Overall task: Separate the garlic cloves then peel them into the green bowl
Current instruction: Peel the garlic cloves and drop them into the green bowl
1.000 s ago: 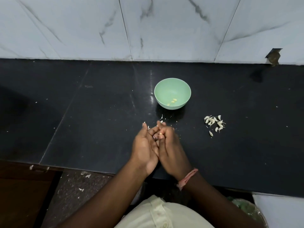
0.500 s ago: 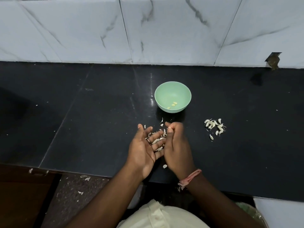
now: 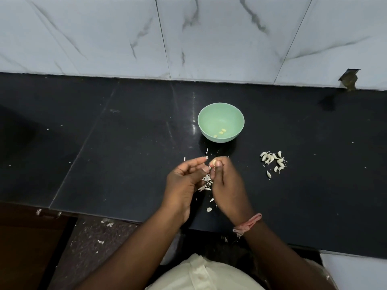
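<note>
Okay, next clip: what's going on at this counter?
A person is peeling garlic over a black counter. The right hand pinches a clove at its fingertips, and the left hand works at it with curled fingers. Loose papery skins lie under the hands. The green bowl beyond them holds three peeled cloves. A small pile of unpeeled cloves waits to the right.

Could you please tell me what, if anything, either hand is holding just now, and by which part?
The right hand pinches a small pale garlic clove at its fingertips, around its lower part. The left hand appears to hold nothing.
</note>
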### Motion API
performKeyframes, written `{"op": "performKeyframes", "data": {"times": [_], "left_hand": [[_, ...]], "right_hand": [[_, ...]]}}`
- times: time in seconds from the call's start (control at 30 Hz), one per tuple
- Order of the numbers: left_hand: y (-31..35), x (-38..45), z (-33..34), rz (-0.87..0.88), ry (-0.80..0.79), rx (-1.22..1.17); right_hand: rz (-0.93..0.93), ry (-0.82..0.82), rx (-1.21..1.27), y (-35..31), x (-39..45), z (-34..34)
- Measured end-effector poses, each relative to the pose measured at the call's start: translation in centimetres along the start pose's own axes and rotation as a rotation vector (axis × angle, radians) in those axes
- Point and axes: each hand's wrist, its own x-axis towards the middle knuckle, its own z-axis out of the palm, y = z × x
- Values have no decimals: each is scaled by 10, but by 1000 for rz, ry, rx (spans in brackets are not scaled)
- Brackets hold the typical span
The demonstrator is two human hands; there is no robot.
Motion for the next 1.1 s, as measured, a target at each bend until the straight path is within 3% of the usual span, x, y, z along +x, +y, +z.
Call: {"op": "performKeyframes", "data": {"times": [0.2,0.4,0.53,0.7,1.1], "left_hand": [[-6,-4,3,50,-39,66],[-8,-7,2,40,-78,-16],[-15,-4,2,44,-95,-46],[-16,-5,2,95,-164,-71],[-17,-5,4,200,-108,-18]], "right_hand": [[30,-72,31,0,0,-11],[45,-88,254,-7,-8,-25],[-14,-101,192,-10,-11,-31],[73,-104,276,-11,-7,-36],[104,-43,242,-13,-8,-33]]}}
